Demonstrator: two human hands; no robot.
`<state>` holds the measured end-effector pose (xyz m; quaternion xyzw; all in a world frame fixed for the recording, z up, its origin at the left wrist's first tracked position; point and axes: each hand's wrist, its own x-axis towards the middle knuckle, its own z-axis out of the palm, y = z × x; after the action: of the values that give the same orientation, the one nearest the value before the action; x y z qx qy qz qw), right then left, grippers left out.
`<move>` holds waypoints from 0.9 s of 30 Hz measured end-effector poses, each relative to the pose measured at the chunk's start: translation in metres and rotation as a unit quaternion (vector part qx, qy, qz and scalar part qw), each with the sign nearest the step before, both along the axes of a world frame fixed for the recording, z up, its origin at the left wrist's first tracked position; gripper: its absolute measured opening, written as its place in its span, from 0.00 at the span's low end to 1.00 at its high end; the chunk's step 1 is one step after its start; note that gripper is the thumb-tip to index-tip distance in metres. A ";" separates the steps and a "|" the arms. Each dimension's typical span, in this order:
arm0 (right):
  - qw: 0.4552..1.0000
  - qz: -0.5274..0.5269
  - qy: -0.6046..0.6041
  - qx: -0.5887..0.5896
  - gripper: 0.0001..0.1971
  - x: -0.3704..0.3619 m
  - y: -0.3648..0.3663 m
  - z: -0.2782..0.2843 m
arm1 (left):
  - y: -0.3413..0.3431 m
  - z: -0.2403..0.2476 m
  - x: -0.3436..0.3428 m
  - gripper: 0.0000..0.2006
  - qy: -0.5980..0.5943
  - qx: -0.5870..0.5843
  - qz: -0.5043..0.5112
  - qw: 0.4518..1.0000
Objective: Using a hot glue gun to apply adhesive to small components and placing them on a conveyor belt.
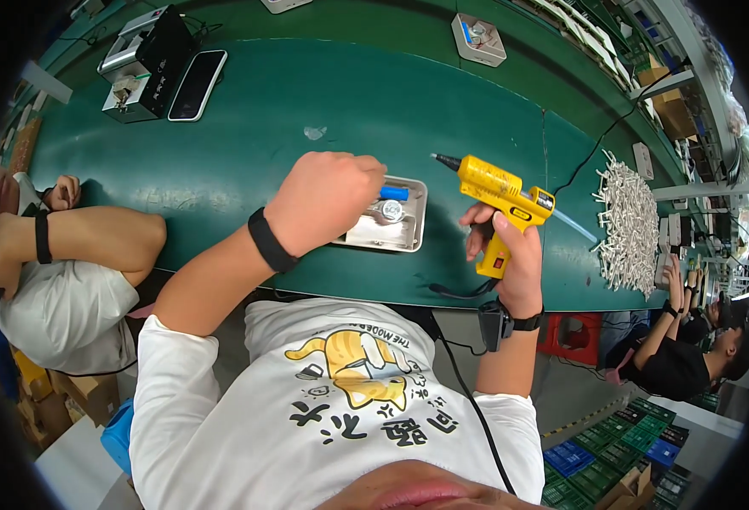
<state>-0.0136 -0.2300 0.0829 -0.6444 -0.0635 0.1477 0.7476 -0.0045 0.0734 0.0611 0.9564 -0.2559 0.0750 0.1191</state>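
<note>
My right hand (523,255) grips the handle of a yellow glue gun (491,180), whose dark nozzle points up and left. A translucent glue stick (574,227) sticks out of the gun's back end. To the left of the nozzle, a shallow white plastic case (421,217) lies open on the table, holding a blue cylinder (394,194) and a round whitish part (391,211). My left hand (328,200) is closed over the case's left side, fingers curled together. Whatever its fingertips pinch is hidden behind the hand.
A large pile of small white parts (628,225) covers the table's right end. Another white case (479,40) sits at the back. Far left are a phone (198,85) and a black machine (145,68). A co-worker's arm (94,238) rests at the left edge; another person (689,353) sits right.
</note>
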 end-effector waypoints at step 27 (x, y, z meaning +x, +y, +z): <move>1.000 -0.023 0.019 -0.001 0.15 -0.024 -0.010 -0.006 | 0.014 0.008 0.008 0.09 0.025 -0.153 -0.041 0.987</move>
<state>-0.0371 -0.2404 0.0768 -0.6438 -0.0342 0.1430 0.7509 0.0039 0.0875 0.0693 0.9173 -0.2773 0.0841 0.2732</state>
